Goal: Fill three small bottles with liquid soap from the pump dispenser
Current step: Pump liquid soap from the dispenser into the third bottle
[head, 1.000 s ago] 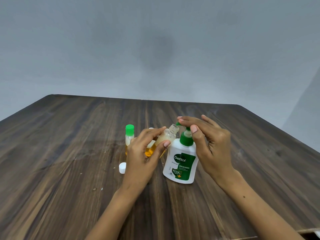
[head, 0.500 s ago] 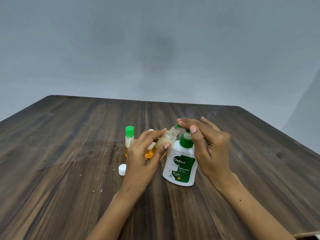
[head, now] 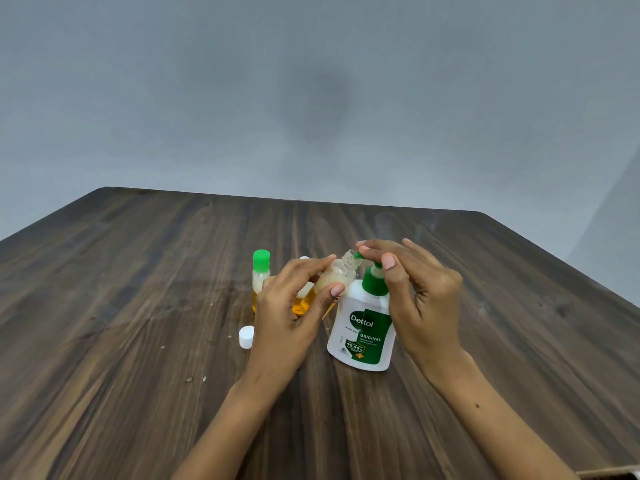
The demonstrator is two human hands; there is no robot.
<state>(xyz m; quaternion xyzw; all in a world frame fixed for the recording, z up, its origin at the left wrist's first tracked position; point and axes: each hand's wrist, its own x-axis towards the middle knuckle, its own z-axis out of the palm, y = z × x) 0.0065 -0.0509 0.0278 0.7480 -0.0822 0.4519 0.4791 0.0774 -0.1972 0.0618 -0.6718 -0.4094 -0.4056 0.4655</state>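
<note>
The white pump dispenser [head: 362, 332] is showing a green label reading "Dettol", "ORIGINAL" and "99.99%"; it is standing on the tabletop [head: 138, 306]. The left hand [head: 287, 313] is gripping a small clear uncapped bottle [head: 337, 273], tilting its threaded neck up to the green nozzle; amber soap is showing low inside. The right hand [head: 415, 289] is lying over the green pump head, fingers [head: 372, 244] pressing on it. Beyond the left fingers a green-capped bottle [head: 259, 275] is standing; a white cap [head: 246, 336] is lying just left of them.
</note>
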